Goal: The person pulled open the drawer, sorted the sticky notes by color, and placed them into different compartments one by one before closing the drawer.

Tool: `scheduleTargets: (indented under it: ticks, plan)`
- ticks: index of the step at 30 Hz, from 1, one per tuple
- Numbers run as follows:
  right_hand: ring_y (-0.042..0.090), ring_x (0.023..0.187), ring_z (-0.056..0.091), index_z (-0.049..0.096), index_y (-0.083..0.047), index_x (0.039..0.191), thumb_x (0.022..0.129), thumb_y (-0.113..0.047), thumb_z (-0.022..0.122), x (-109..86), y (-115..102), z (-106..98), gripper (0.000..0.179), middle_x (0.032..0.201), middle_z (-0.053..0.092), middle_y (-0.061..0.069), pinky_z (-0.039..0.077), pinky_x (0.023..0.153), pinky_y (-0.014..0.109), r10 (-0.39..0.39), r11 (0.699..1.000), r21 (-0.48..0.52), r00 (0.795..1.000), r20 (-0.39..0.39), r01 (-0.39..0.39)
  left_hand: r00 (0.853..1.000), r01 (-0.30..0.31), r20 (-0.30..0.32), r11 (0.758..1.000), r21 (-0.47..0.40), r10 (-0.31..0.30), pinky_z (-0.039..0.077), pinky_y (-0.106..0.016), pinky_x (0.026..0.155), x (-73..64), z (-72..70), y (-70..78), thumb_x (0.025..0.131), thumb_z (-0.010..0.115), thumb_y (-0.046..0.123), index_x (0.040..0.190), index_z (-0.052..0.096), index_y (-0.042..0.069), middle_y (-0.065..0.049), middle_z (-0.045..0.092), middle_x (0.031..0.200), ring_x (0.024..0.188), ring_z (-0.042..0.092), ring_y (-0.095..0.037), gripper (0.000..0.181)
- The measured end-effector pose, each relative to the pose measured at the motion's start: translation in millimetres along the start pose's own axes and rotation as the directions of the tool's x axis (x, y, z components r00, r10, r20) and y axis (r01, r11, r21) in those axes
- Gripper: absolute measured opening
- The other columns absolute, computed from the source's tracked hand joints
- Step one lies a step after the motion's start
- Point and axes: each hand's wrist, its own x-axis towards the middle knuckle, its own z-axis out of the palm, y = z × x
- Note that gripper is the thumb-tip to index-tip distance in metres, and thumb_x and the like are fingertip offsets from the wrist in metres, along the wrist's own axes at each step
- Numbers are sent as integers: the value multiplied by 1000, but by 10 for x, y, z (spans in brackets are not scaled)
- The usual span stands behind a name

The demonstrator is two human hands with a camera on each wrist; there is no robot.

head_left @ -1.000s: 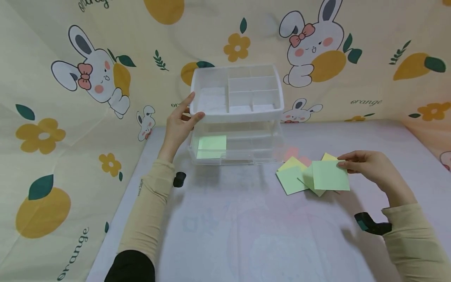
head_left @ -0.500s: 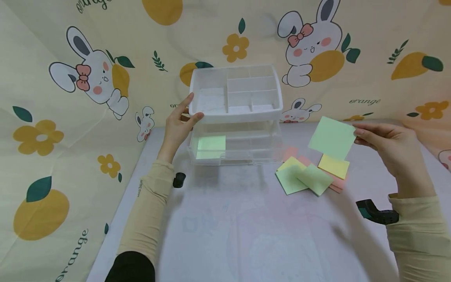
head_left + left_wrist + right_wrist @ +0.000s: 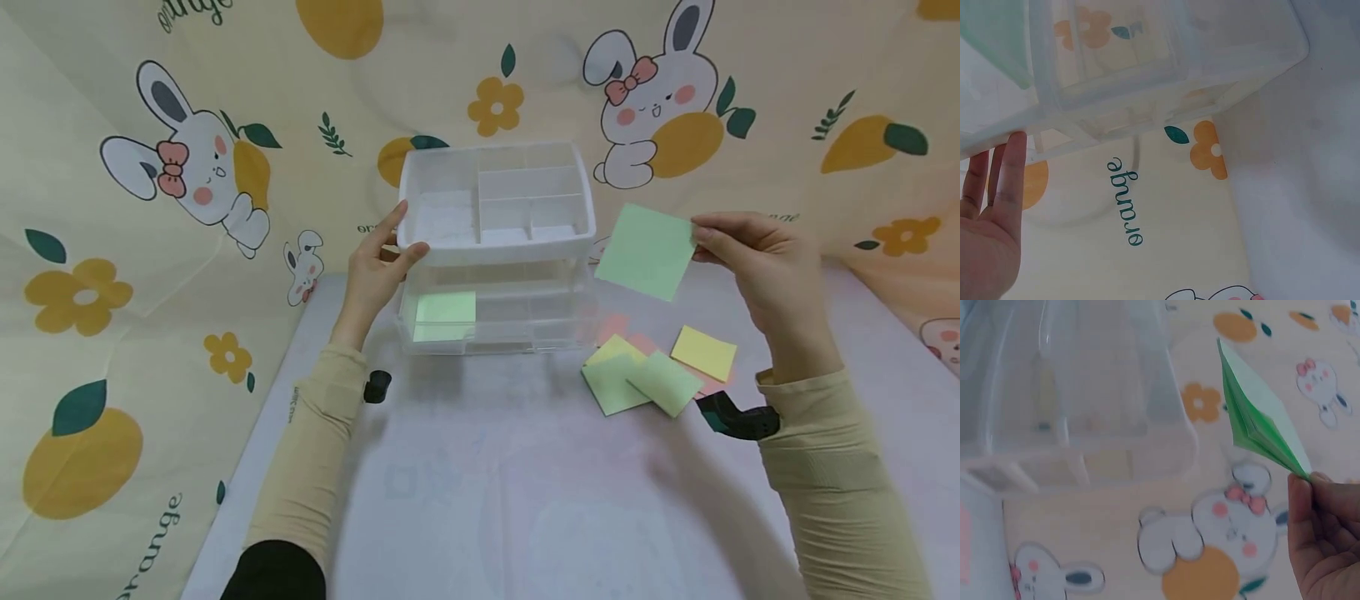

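Observation:
A white plastic storage box (image 3: 495,247) with a divided upper tray and a clear lower section stands at the back. My left hand (image 3: 375,275) grips the tray's left edge, thumb at the front corner; in the left wrist view its fingers (image 3: 1013,181) touch the rim. Inside the clear lower section, at the left, lies a green sticky note pad (image 3: 445,317). To the right of the box, my right hand (image 3: 765,283) pinches another green sticky note pad (image 3: 648,252) by its edge, in the air. Its sheets fan apart slightly in the right wrist view (image 3: 1257,422).
Loose sticky notes lie on the white table to the right of the box: green ones (image 3: 617,385), a yellow one (image 3: 703,352) and pink ones (image 3: 613,327), partly overlapping. A cloth printed with rabbits and oranges (image 3: 247,75) hangs behind and at the left.
My right hand has lifted the green sticky note pad off the pile, then moved it left towards the box. The left hand keeps its grip on the tray.

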Motion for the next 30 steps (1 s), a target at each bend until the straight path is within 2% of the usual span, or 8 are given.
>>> scheduleTargets:
  ticks: [5, 9, 14, 17, 20, 23, 27, 30]
  plan:
    - [10, 68, 66, 71, 4, 96, 82, 2, 66, 102, 101, 277, 15, 84, 71, 1, 55, 67, 17, 31, 997, -75, 999, 34, -29, 1000, -12, -5, 1000, -1, 12, 47, -13, 63, 1, 8, -7, 86, 65, 29, 142, 40, 28, -16, 56, 110, 79, 54, -17, 61]
    - [7, 69, 66, 69, 5, 101, 85, -3, 65, 148, 192, 467, 19, 85, 70, -5, 54, 67, 17, 81, 969, -241, 994, 73, -61, 1000, -21, -11, 1000, -1, 21, 47, -13, 63, 30, 21, -62, 85, 65, 30, 142, 40, 28, -17, 56, 108, 78, 54, -16, 62]
    - [1, 70, 66, 68, 3, 105, 88, -10, 64, 176, 311, 666, 22, 87, 68, -11, 54, 70, 15, 125, 850, -526, 983, 133, -38, 999, -29, -20, 1000, -9, 29, 47, -15, 61, 128, 44, -253, 83, 67, 34, 140, 40, 35, -15, 57, 109, 77, 54, -17, 63]
    - [1, 70, 66, 70, -3, 103, 88, -12, 64, 187, 380, 772, 19, 92, 71, 0, 52, 70, 13, 150, 785, -619, 974, 172, -12, 999, -35, -24, 999, -5, 35, 48, -16, 62, 159, 53, -323, 82, 67, 39, 138, 40, 42, -13, 57, 109, 78, 54, -16, 63]
    - [3, 70, 67, 70, -4, 102, 89, -10, 62, 194, 439, 869, 17, 98, 70, 12, 53, 71, 14, 186, 751, -660, 960, 207, -3, 999, -42, -26, 999, -2, 42, 49, -17, 62, 160, 53, -339, 81, 66, 43, 136, 40, 47, -11, 57, 109, 78, 54, -17, 61]
    - [10, 73, 68, 70, -4, 103, 90, -8, 60, 200, 485, 959, 17, 99, 70, 15, 55, 72, 19, 221, 726, -688, 945, 242, 6, 998, -49, -26, 999, -3, 49, 49, -17, 63, 157, 54, -336, 80, 66, 46, 135, 40, 49, -11, 58, 109, 78, 55, -17, 60]
    - [18, 77, 68, 70, -4, 102, 90, -5, 59, 210, 540, 1061, 17, 97, 69, 14, 56, 74, 29, 259, 709, -705, 923, 286, 19, 998, -53, -29, 999, -6, 53, 49, -17, 63, 157, 53, -335, 79, 65, 47, 135, 40, 48, -11, 57, 108, 78, 55, -17, 61]
    - [20, 77, 66, 70, -3, 101, 91, -4, 57, 214, 582, 1113, 16, 94, 69, 14, 56, 72, 28, 284, 705, -709, 909, 305, 18, 998, -53, -30, 999, -5, 53, 49, -17, 63, 154, 52, -333, 79, 66, 48, 135, 40, 48, -11, 57, 108, 78, 55, -17, 62]
